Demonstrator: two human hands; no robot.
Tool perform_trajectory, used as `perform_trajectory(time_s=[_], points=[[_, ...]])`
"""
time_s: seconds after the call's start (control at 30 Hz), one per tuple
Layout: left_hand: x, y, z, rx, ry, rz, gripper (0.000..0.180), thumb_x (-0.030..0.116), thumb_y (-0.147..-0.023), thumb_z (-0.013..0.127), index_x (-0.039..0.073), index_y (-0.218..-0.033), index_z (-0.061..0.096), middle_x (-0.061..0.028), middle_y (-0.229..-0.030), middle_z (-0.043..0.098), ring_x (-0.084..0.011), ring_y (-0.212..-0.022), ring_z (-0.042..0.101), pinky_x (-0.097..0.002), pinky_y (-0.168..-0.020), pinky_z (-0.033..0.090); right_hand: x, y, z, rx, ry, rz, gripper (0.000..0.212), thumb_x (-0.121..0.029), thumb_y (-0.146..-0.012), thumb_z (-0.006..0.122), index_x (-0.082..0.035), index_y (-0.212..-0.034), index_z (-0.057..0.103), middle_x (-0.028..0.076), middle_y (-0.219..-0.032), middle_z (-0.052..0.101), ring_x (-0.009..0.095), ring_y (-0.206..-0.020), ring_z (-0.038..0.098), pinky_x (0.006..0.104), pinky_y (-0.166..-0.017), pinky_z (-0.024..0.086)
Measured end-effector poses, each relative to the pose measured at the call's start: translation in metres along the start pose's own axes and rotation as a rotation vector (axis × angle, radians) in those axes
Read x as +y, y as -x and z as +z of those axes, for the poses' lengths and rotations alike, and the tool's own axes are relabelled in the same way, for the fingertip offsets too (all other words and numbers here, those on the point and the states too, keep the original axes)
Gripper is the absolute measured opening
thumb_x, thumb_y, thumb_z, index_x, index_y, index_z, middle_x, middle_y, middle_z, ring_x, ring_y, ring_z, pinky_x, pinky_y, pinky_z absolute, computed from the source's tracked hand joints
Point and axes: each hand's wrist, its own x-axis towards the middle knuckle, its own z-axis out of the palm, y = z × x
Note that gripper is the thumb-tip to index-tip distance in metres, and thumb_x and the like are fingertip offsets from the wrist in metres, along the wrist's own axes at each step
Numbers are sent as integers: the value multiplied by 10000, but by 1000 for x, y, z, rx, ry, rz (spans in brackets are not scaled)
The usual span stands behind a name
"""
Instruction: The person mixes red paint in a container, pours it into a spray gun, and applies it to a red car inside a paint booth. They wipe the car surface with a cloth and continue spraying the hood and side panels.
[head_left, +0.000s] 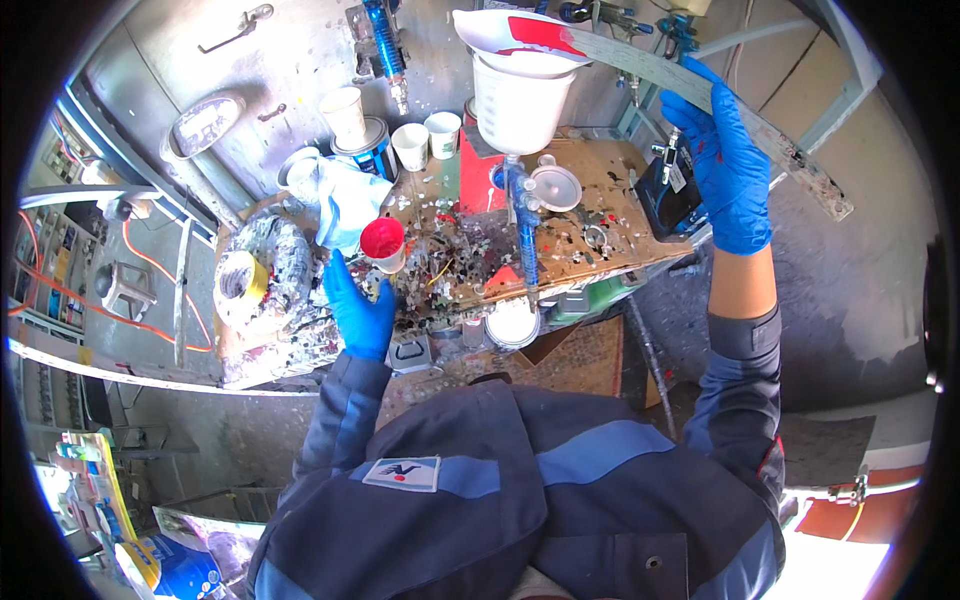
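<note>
In my blue-gloved right hand [725, 165], raised at the upper right, is a long flat grey stick [650, 68] with paint stains at its near end. Its far end reaches over a white plastic container [520, 105], where red paint [542, 36] shows on a white rounded surface. My gloved left hand [360, 315] is open at the bench's front edge, thumb and fingers apart. Just beyond its fingertips stands a small cup [383, 243] with red paint inside; contact is not clear. Behind that cup lies a crumpled pale-blue cloth [350, 205].
The paint-spattered bench [615, 200] carries paper cups [410, 147], a paint can [368, 148], a white lid [556, 188] and a yellow tape roll [241, 276]. A blue coiled hose [525, 225] hangs before it. A black device [668, 190] stands at the right edge.
</note>
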Motion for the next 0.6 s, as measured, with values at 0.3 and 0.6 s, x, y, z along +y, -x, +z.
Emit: perform_trajectory(time_s=[0.3,0.6], points=[[185,-211,-106,75,699,590,302,51,-989,480,-45,-1262,568,-156,-1248,612,-218,-1142,597,-335,-1021,452,26,11,-10,-116,-194,-112,369,-262,-966,558,21,-1197,615,217,-1262,598,311,-1171,587,447,-1057,432],[251,-333,-8,-271,-441,1049,284,80,-939,519,70,-1190,652,-137,-1213,642,-283,-1067,642,-345,-926,504,40,29,-1,-3,-361,-86,310,-92,-928,582,14,-1220,575,184,-1310,562,280,-1241,531,412,-1095,398]])
